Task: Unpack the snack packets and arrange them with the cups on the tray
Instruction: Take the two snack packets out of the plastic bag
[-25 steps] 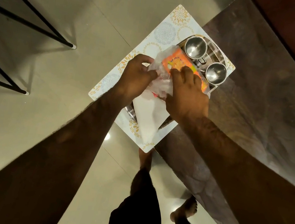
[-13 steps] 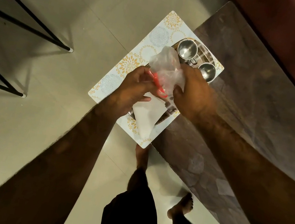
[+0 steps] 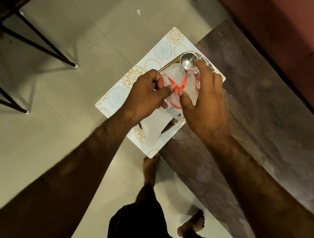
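A clear plastic bag (image 3: 173,75) tied with a red ribbon (image 3: 181,85) is held above the steel tray (image 3: 164,67). My left hand (image 3: 145,96) pinches the ribbon near its knot from the left. My right hand (image 3: 204,104) pinches the ribbon from the right with thumb and forefinger, its other fingers spread over the tray. One steel cup (image 3: 187,61) stands at the tray's far end; the second cup is hidden behind my right hand. A white paper napkin (image 3: 153,126) lies on the tray's near end. The snack packets inside the bag are barely visible.
The tray rests on a floral placemat (image 3: 160,48) that overhangs the left edge of a dark wooden table (image 3: 257,115). A red sofa (image 3: 294,27) stands beyond the table. Black metal chair legs (image 3: 39,41) are on the tiled floor at left. My bare feet stand below.
The bag was turned so the orange packet no longer shows. Both hands shifted from gripping the bag's body to pinching the red ribbon at its neck. The camera view moved down and left.
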`<act>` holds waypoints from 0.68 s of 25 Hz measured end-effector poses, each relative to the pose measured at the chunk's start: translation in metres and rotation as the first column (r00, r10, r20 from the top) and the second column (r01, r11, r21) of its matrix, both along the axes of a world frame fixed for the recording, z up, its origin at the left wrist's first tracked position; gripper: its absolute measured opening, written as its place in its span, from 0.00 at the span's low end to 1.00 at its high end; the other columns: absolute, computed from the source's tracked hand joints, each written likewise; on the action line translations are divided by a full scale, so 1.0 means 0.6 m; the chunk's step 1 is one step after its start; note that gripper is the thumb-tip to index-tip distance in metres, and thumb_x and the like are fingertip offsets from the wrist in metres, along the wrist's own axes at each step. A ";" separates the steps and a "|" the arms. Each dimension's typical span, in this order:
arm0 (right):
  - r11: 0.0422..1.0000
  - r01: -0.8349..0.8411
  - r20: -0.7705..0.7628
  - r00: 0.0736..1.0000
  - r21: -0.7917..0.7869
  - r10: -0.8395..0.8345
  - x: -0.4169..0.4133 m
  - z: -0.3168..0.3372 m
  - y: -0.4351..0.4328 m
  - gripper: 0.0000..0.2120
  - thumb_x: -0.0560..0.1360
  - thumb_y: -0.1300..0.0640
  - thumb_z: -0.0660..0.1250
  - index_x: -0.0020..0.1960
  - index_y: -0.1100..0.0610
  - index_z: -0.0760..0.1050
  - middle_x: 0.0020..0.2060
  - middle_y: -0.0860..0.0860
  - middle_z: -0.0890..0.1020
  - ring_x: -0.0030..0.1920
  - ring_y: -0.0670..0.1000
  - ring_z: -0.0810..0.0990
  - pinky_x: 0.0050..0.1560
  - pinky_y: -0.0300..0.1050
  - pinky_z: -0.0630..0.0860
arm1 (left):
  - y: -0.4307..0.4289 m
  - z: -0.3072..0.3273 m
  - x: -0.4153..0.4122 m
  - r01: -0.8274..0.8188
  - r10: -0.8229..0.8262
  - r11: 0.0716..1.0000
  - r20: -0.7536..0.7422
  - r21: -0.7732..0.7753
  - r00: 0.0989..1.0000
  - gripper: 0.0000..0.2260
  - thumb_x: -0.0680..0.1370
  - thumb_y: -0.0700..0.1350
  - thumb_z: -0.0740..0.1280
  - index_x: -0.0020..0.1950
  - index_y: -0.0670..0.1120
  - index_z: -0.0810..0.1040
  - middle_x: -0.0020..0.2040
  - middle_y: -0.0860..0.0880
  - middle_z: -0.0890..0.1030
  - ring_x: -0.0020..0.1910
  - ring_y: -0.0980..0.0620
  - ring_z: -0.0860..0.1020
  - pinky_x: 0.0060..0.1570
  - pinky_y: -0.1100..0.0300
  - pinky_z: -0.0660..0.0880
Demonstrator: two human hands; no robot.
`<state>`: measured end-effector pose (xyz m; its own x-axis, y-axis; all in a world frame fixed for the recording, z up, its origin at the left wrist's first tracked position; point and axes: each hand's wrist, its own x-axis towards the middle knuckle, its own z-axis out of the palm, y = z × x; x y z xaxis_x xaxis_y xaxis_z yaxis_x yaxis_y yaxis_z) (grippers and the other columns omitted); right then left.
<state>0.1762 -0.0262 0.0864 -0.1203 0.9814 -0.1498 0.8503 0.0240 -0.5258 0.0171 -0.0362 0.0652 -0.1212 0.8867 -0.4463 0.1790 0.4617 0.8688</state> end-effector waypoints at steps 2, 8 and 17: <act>0.997 0.047 0.009 0.999 -0.065 -0.047 0.007 0.014 0.009 0.36 0.79 0.59 0.73 0.81 0.45 0.62 0.74 0.52 0.73 0.70 0.55 0.77 0.64 0.52 0.81 | -0.008 0.006 -0.007 -0.014 0.014 0.999 -0.001 0.045 1.000 0.12 0.79 0.44 0.71 0.44 0.45 0.68 0.42 0.41 0.82 0.34 0.50 0.84 0.34 0.56 0.82; 0.995 0.103 -0.049 0.993 -0.012 -0.103 0.051 0.068 0.012 0.29 0.74 0.72 0.68 0.70 0.51 0.74 0.65 0.52 0.76 0.57 0.49 0.78 0.51 0.52 0.84 | -0.010 0.018 -0.061 -0.155 0.193 0.976 -0.274 0.153 0.942 0.13 0.73 0.38 0.68 0.38 0.53 0.67 0.36 0.50 0.73 0.31 0.57 0.71 0.37 0.58 0.72; 0.977 -0.211 0.235 0.949 -0.024 0.210 0.084 0.101 0.004 0.19 0.75 0.72 0.71 0.57 0.52 0.87 0.66 0.52 0.75 0.63 0.54 0.79 0.51 0.48 0.81 | -0.020 0.070 -0.066 0.556 -0.311 0.831 -0.854 -0.031 0.417 0.18 0.74 0.36 0.65 0.59 0.51 0.83 0.67 0.47 0.75 0.65 0.42 0.74 0.49 0.46 0.77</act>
<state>0.2269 -0.0237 0.1471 -0.2857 0.9377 -0.1976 0.9252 0.2162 -0.3118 -0.0222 -0.0481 0.1072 0.1217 0.9802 -0.1561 0.9562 -0.0735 0.2835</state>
